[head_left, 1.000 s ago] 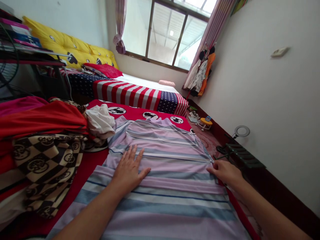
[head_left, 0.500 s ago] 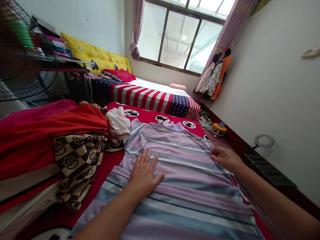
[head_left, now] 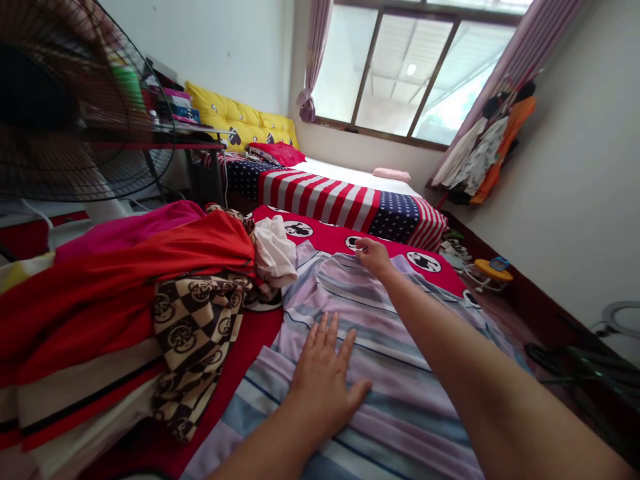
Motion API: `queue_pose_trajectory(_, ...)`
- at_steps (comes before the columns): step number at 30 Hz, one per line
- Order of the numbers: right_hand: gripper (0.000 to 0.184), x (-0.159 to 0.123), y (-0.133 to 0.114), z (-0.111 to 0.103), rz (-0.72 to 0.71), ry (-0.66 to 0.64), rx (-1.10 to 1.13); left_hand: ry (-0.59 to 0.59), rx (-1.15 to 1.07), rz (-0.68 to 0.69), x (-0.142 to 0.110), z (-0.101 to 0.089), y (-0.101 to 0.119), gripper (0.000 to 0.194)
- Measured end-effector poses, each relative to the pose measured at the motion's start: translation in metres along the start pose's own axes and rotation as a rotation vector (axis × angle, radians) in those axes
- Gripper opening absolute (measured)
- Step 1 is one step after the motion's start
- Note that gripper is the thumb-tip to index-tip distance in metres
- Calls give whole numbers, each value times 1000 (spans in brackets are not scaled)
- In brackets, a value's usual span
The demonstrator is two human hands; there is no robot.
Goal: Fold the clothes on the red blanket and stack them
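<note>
Left grip spread flat on the striped garment, right grip by its far end.
The left grip (head_left: 325,377) was open, palm down on the striped garment (head_left: 400,393), which lay spread beneath and around it on the red patterned sheet (head_left: 324,235). Ahead of it, the right grip (head_left: 374,257) had curled fingers; whether they pinched fabric could not be told. Left of both grips lay the checkered cloth (head_left: 197,327) and red clothing (head_left: 200,250).
</note>
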State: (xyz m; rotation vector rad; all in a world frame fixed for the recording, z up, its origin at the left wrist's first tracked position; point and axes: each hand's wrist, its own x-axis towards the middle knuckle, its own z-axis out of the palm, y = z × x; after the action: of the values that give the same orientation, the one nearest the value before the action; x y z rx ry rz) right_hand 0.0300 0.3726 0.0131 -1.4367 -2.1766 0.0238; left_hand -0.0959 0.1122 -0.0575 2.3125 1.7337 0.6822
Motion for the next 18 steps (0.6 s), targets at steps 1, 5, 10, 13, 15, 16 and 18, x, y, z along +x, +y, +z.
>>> queue_pose_trajectory(1, 30, -1, 2, 2, -17, -13, 13, -4, -4, -2, 0, -1, 0, 78)
queue_pose_trajectory(5, 19, -26, 11, -4, -80, -54, 10, -11, -9, -10, 1, -3, 2, 77)
queue_pose_trajectory(10, 17, -60, 17, -16, -147, -136, -15, -6, -10, -19, 2, -3, 3, 76)
queue_pose_trajectory(13, 19, -60, 13, -13, -117, -108, -17, -2, -15, -18, 2, -2, 3, 76)
queue_pose_trajectory(15, 25, -51, 6, -8, -79, -85, -20, -9, -22, -20, 2, -3, 3, 76)
queue_pose_trajectory(16, 33, -45, 1, -4, -60, -80, -23, -15, -26, -22, 3, -4, 3, 76)
queue_pose_trajectory(18, 48, -35, -8, 3, -29, -85, -32, -28, -32, -29, 3, -5, 3, 76)
